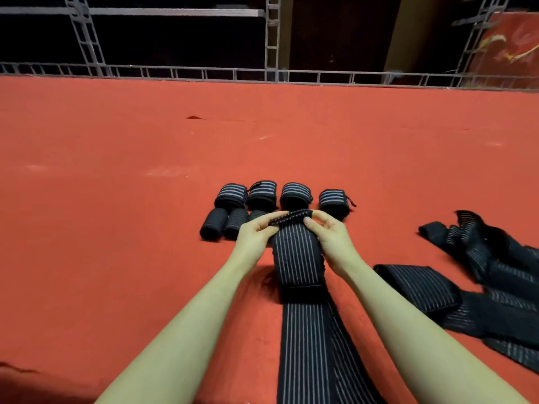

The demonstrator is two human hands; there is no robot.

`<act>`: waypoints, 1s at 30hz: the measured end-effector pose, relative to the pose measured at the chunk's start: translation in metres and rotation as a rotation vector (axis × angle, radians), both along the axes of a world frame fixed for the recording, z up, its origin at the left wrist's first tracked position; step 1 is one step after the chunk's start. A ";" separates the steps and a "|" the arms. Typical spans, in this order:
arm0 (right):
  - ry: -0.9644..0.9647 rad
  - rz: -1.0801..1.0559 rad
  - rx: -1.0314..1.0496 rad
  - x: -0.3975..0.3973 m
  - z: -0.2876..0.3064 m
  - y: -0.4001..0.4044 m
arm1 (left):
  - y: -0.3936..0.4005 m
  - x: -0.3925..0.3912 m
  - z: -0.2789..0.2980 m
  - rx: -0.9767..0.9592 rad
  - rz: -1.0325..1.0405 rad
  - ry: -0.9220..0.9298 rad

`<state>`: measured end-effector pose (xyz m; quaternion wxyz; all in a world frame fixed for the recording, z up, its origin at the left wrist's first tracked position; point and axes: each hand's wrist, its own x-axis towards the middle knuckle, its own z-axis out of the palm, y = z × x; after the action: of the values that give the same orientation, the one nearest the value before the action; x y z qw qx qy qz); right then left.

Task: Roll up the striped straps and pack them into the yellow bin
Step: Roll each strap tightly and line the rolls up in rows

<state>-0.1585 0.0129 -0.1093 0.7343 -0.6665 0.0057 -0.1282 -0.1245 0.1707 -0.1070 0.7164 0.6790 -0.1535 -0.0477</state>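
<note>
Both hands on one strap (297, 263): left hand (256, 237) and right hand (329, 237) pinch far end, thumbs and fingertips curled on folded edge, likely starting tight first turn. Strap runs flat on red mat (116, 170) toward body, so it should feed straight. Dark fabric, thin pale stripes lengthwise. Finished rolls (262, 199) lined up just beyond hands. Loose straps (481, 275) heaped at right. Yellow bin not in view.

Both hands (256, 233) (331, 236) pinch a striped strap's (297, 263) far end, seemingly folded, near rolled straps (262, 193).
</note>
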 end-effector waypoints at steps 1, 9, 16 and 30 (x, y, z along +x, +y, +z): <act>0.016 0.008 0.008 0.004 -0.006 -0.003 | -0.002 0.003 -0.006 -0.014 -0.007 0.024; 0.103 -0.042 -0.023 0.029 -0.042 -0.015 | -0.018 0.023 -0.044 -0.148 0.023 0.181; 0.095 -0.017 0.006 0.038 -0.067 -0.020 | -0.028 0.029 -0.067 -0.087 0.061 0.143; 0.062 0.031 0.134 0.036 -0.068 -0.018 | -0.025 0.028 -0.067 -0.148 0.119 0.094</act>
<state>-0.1228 -0.0046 -0.1775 0.7788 -0.6194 0.0265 -0.0953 -0.0964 0.1455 -0.1741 0.7725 0.6291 -0.0824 -0.0253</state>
